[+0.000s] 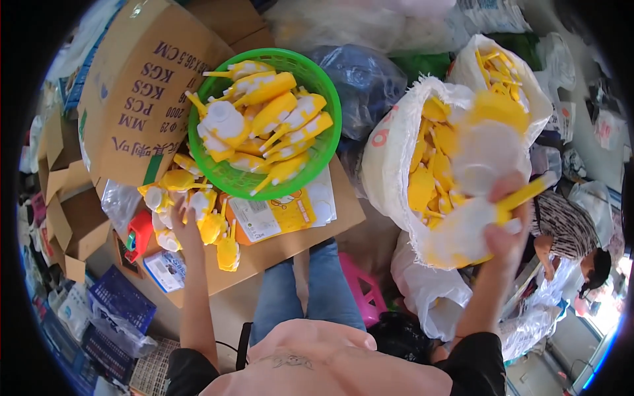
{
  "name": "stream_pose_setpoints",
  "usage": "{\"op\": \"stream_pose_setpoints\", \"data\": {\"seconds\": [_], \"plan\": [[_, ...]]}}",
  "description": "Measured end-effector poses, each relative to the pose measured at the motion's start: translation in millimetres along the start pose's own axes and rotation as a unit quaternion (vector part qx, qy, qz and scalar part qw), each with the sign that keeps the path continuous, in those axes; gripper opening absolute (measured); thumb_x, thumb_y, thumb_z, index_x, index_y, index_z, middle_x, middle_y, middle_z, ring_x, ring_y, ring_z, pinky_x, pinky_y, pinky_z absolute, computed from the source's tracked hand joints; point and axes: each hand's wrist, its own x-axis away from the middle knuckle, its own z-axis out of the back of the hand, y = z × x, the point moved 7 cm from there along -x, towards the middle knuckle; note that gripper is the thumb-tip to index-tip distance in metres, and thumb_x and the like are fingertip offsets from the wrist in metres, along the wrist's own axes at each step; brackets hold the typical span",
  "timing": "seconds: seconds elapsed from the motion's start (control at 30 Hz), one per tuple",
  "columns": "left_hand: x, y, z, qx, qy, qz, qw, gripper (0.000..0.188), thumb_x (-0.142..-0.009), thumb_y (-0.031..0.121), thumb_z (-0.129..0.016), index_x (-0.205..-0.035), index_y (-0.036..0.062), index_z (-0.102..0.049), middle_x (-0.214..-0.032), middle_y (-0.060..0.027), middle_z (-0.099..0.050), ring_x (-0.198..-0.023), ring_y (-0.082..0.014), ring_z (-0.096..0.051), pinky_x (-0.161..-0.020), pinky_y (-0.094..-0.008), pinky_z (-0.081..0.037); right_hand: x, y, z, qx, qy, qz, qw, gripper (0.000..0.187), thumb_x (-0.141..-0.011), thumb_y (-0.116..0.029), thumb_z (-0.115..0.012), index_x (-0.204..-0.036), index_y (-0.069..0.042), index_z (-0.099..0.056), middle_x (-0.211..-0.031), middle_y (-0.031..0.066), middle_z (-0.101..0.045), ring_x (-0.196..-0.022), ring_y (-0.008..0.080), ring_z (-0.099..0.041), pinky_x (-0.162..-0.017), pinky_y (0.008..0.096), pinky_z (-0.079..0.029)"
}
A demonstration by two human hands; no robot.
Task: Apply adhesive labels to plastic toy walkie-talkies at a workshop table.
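My right hand [507, 231] is closed on a yellow-and-white plastic piece [462, 228] with a yellow stem, over a woven white sack [382, 165] of similar parts. A second yellow-and-white piece [492, 142], smeared by motion, is right at my right fingertips; whether it is gripped too is unclear. On the left, my left hand [187, 228] has its fingers around a yellow-and-white piece [160, 198] in a loose heap on the cardboard surface. Part of those fingers is hidden among the heap. A green plastic basket [335, 135] full of such pieces stands just beyond.
A large cardboard box [125, 99] leans at the back left. A printed yellow-and-white carton [284, 214] lies under the basket's near edge. Another open sack [531, 99] of yellow parts stands behind. A pink stool [362, 287] is beside my legs; another person [568, 228] is at far right.
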Motion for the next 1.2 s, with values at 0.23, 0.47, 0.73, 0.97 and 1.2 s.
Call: {"op": "stream_pose_setpoints", "data": {"seconds": [0.23,0.47,0.73,0.97,1.2], "plan": [[130.9,18.3,-58.8,-0.014,-0.117,-0.027,0.993,0.044,-0.083,0.001,-0.054,-0.126,0.0027,-0.045,-0.124,-0.0107,-0.049,-0.118,-0.0237,-0.045,-0.096,-0.0326,-0.037,-65.2,60.8,-247.8,0.005,-0.054,0.028,0.998,0.047,-0.068,-0.030,-0.075,-0.099,-0.003,-0.052,-0.113,0.0167,-0.046,-0.104,0.0334,-0.049,-0.087,0.0380,-0.042],[172.8,-1.0,-70.3,-0.017,-0.215,-0.063,0.975,0.041,-0.079,0.000,-0.057,-0.119,0.0016,-0.048,-0.113,-0.0128,-0.052,-0.098,-0.0225,-0.052,-0.074,-0.0272,-0.045,-62.7,92.9,-322.5,0.245,-0.060,0.028,0.967,0.070,-0.067,-0.040,-0.077,-0.122,-0.008,-0.050,-0.140,0.0278,-0.027,-0.128,0.0465,-0.032,-0.101,0.0476,-0.036],[178.1,-68.3,-33.8,0.014,-0.269,0.019,0.963,0.031,-0.083,0.000,-0.058,-0.113,0.0031,-0.054,-0.105,-0.0119,-0.060,-0.087,-0.0192,-0.061,-0.072,-0.0276,-0.049,48.7,135.5,-283.1,0.014,0.109,-0.070,0.991,0.065,-0.079,-0.023,-0.068,-0.135,-0.012,-0.036,-0.141,0.0148,-0.030,-0.124,0.0311,-0.040,-0.096,0.0448,-0.039],[222.8,-120.2,18.0,-0.037,-0.314,0.063,0.946,0.020,-0.085,0.000,-0.056,-0.105,0.0027,-0.060,-0.094,-0.0115,-0.065,-0.089,-0.0187,-0.064,-0.074,-0.0282,-0.051,139.2,273.0,-285.1,-0.277,0.186,-0.365,0.869,0.061,-0.081,-0.016,-0.062,-0.135,-0.013,-0.034,-0.128,0.0083,-0.041,-0.110,0.0225,-0.047,-0.090,0.0390,-0.040],[198.2,-156.8,24.5,0.119,-0.305,0.187,0.926,0.021,-0.089,0.005,-0.055,-0.108,0.0033,-0.060,-0.100,-0.0050,-0.065,-0.096,-0.0131,-0.060,-0.082,-0.0282,-0.048,186.9,341.8,-267.2,-0.016,0.279,-0.281,0.918,0.053,-0.078,-0.011,-0.063,-0.126,0.008,-0.047,-0.120,0.0220,-0.054,-0.113,0.0291,-0.050,-0.098,0.0347,-0.037]]}}
